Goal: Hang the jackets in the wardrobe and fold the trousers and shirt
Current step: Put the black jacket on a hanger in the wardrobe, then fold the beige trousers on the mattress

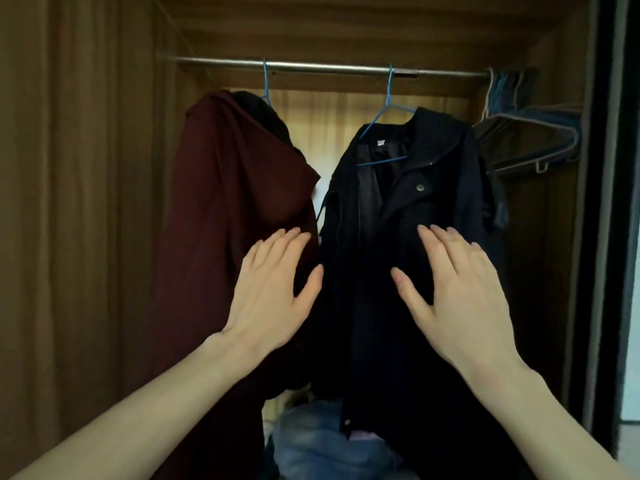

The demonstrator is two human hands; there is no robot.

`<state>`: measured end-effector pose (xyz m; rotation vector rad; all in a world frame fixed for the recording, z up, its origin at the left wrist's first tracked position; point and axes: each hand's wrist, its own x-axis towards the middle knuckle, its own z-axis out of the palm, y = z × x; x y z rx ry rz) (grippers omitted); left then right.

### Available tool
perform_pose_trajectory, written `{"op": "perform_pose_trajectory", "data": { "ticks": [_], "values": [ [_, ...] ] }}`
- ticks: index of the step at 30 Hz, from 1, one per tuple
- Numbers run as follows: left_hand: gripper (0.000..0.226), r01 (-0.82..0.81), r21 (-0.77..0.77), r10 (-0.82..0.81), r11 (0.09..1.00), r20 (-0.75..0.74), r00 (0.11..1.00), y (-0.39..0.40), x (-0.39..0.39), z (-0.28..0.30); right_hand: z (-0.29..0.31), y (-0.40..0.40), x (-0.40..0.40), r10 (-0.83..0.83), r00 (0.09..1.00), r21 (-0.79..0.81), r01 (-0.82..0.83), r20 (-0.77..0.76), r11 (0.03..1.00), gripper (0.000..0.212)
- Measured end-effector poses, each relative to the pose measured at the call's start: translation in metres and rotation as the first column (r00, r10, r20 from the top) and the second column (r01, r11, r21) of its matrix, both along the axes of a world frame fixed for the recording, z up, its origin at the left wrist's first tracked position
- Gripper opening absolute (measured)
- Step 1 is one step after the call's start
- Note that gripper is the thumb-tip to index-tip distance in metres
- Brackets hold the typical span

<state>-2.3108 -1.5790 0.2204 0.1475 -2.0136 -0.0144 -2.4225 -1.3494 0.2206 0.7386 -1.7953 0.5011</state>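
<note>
Two jackets hang from the rail (329,66) inside a wooden wardrobe (145,168), each on a blue hanger: a maroon jacket (221,209) on the left and a dark jacket (408,237) on the right. A small pale label at the dark jacket's collar is too small to read. The left hand (273,289) is spread flat with straight fingers, over the maroon jacket's right edge, its thumb reaching toward the dark jacket; contact cannot be told for sure. The right hand (460,296) is likewise flat and wide, holding nothing, over the dark jacket's chest just below a round snap button (421,187). Spare hangers (526,133) bunch at the rail's right end, well apart from both hands. Below the jackets lies a heap of bluish denim (329,441) on the wardrobe floor. Brown wood panels frame both sides, and the lighting is dim.
</note>
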Motion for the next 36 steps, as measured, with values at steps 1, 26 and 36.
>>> {"op": "perform_pose_trajectory", "data": {
  "ticks": [1, 26, 36],
  "values": [
    [0.056, -0.018, -0.008, 0.018, 1.0, 0.012, 1.0, 0.004, 0.011, -0.008, -0.005, 0.003, 0.008, 0.01, 1.0, -0.005, -0.01, -0.003, 1.0, 0.068],
    [0.057, 0.434, 0.006, -0.432, 0.901, 0.103, 0.896, 0.086, 0.079, -0.137, -0.131, 0.093, 0.201, -0.316, 0.906, -0.065, 0.346, 0.281, 0.936, 0.063],
    [0.055, 0.777, 0.028, -0.774, 0.629, 0.118, 0.622, 0.21, 0.067, -0.191, -0.182, 0.203, 0.295, -0.659, 0.639, 0.013, 0.714, 0.397, 0.7, 0.066]
  ]
}}
